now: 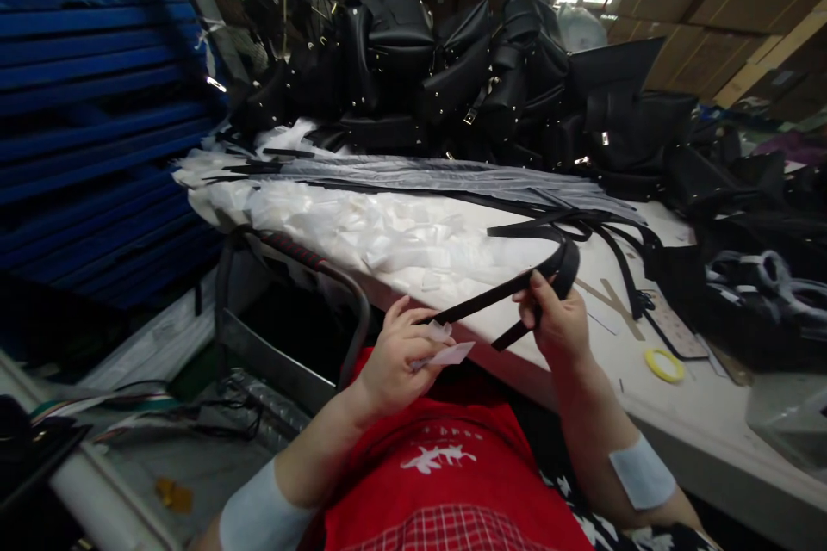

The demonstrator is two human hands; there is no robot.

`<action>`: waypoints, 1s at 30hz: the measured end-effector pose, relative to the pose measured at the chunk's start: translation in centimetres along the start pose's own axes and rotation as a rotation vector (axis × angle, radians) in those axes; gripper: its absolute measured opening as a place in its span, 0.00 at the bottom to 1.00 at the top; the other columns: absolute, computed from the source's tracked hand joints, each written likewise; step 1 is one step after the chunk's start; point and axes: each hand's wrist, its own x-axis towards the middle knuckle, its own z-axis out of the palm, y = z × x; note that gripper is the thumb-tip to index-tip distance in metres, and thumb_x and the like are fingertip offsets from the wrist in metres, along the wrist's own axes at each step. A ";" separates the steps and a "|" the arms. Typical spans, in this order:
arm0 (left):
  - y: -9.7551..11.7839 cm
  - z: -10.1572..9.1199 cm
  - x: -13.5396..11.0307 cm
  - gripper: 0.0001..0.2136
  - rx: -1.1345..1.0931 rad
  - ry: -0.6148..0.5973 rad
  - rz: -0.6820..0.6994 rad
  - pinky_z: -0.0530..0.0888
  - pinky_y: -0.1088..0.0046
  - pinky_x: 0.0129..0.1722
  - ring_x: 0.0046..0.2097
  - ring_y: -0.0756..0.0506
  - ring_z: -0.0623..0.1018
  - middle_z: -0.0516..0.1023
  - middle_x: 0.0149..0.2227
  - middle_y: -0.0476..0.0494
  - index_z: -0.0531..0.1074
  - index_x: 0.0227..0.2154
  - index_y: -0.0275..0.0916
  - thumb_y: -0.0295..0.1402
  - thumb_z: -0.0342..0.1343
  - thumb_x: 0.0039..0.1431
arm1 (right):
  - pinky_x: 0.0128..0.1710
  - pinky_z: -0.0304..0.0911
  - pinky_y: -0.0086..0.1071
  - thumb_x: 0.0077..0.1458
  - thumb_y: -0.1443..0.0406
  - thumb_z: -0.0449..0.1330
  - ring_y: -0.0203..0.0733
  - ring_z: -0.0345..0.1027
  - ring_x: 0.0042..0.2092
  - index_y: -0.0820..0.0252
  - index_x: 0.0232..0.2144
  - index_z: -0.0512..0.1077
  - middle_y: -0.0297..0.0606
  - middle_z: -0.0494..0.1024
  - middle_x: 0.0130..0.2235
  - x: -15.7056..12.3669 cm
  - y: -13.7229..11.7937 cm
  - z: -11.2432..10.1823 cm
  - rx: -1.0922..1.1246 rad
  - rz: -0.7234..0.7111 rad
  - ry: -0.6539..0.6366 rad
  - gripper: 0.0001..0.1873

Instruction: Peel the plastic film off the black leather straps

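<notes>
A long black strap runs between my two hands above the near edge of the white table. My right hand is closed around it, thumb on top, where it loops over and a loose end hangs down. My left hand has its fingers curled at the strap's other end, with a small translucent white wrapping piece between the fingers. Crumpled white plastic wrapping is heaped on the table just beyond my left hand. Further black straps lie past my right hand.
A bundle of straps in clear wrapping stretches across the table. Black leather bags are piled behind it. A yellow tape roll lies at the right. A metal-framed chair and stacked blue panels stand at the left.
</notes>
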 end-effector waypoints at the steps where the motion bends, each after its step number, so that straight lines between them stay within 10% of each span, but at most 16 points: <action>1: -0.2 -0.1 0.1 0.07 -0.014 -0.006 0.006 0.53 0.54 0.64 0.47 0.43 0.76 0.84 0.38 0.50 0.80 0.34 0.45 0.30 0.57 0.58 | 0.13 0.45 0.26 0.56 0.54 0.64 0.29 0.55 0.14 0.61 0.26 0.71 0.33 0.73 0.20 0.3 -0.5 -0.5 0.011 -0.052 0.029 0.16; 19: -0.8 -0.1 0.8 0.09 -0.273 -0.279 -0.092 0.57 0.62 0.64 0.40 0.48 0.78 0.81 0.31 0.50 0.76 0.23 0.39 0.30 0.55 0.57 | 0.13 0.49 0.25 0.56 0.57 0.64 0.28 0.57 0.14 0.60 0.29 0.70 0.31 0.73 0.21 0.3 -2.1 -3.7 0.058 -0.179 0.092 0.12; 30: -1.4 1.2 0.6 0.07 -0.536 -0.449 -0.206 0.68 0.77 0.32 0.30 0.49 0.74 0.76 0.27 0.45 0.78 0.25 0.32 0.30 0.58 0.55 | 0.13 0.47 0.25 0.55 0.55 0.65 0.29 0.57 0.15 0.61 0.25 0.71 0.35 0.75 0.20 0.5 -1.7 -4.3 -0.053 -0.029 -0.083 0.16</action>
